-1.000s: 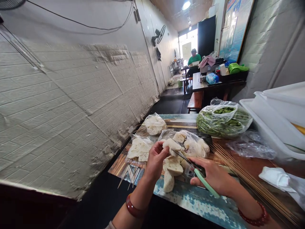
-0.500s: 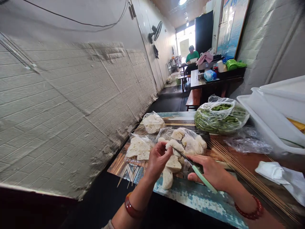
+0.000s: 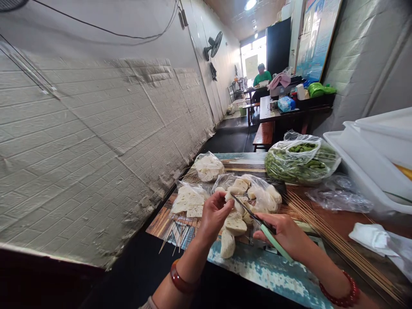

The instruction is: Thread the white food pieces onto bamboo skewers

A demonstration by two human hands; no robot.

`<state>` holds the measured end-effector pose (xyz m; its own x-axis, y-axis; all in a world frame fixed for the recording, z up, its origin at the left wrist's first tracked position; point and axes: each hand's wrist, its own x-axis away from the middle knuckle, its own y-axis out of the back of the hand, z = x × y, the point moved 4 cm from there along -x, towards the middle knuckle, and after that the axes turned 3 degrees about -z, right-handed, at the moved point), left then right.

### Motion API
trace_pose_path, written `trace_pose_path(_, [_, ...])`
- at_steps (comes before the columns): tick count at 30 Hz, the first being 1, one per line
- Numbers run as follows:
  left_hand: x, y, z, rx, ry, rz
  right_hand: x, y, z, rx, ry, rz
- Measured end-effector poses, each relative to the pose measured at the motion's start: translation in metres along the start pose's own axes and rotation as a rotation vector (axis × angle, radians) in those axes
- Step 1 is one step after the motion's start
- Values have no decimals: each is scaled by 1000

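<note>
My left hand (image 3: pixel 217 212) pinches a small white bread-like piece (image 3: pixel 228 196) between thumb and fingertips. In my right hand (image 3: pixel 280 234) is a knife (image 3: pixel 273 242) with a mint-green handle and a thin dark blade. The blade's tip lies at the piece beside my left fingertips. Beneath my hands, more white porous pieces (image 3: pixel 235 225) lie on the table and in an open clear plastic bag (image 3: pixel 262 193). One curved slice (image 3: pixel 227 244) rests close to the table's front edge.
Two more clear bags, a near one (image 3: pixel 191 201) and a far one (image 3: pixel 208 166), hold white pieces. Thin wooden skewers (image 3: pixel 344 240) lie at right. Behind are a bag of green pods (image 3: pixel 301 161) and white tubs (image 3: pixel 354 159). A person in green (image 3: pixel 261 77) sits farther back.
The knife blade has shifted slightly, and less of the white piece shows at my left fingertips. My hands stay almost in place; the whole view has moved a little.
</note>
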<state>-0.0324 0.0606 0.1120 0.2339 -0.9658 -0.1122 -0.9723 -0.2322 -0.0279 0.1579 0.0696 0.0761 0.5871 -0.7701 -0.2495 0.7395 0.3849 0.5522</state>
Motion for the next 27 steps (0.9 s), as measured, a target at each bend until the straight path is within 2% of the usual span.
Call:
trace_pose_path(8, [-2,3,4,-48,-17,18,2,1,-2,-3,-66,19])
trace_pose_path(11, [-3,5,6,-202,-142,3,1,4,2,-25,-82,44])
trace_pose_path(15, [-2,7,3,-527,-423,-52,1,5,5,-48,-82,82])
trace_pose_path(18, [0,7,0,-722,-577,-78,1,5,7,-101,-74,75])
trace_pose_path(23, [1,5,-4,-897,-687,-46,3,0,3,-256,-100,88])
trace_pose_path(27, [1,6,-7,-894,-711,-23,5,-5,-4,-380,-164,119])
